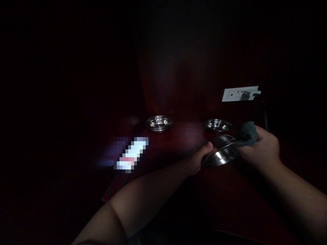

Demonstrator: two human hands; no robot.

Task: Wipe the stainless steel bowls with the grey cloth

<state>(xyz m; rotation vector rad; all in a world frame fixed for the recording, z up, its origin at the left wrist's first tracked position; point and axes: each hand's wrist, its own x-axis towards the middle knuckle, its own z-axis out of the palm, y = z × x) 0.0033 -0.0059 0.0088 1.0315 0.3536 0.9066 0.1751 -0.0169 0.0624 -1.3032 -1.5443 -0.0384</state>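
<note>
A shiny metal bowl (221, 157) is tilted on its side above the table, gripped at its left edge by my left hand (200, 157). The thumb lies over the rim, and the other fingers are hidden behind the bowl. In my right hand (267, 144) is a bunched dark grey-green cloth (247, 133), pressed near the bowl's right rim. Just behind the held bowl, another metal bowl (218, 126) rests upright on the table. Farther left stands a stack of metal bowls (159, 124).
A lit phone (133, 154), its screen blurred out, is at the table's left side with a thin cable below. On the back wall a white socket plate (236, 94) holds a plugged-in charger (251, 93). The dark red table (187, 134) is dimly lit, with deep shadow around.
</note>
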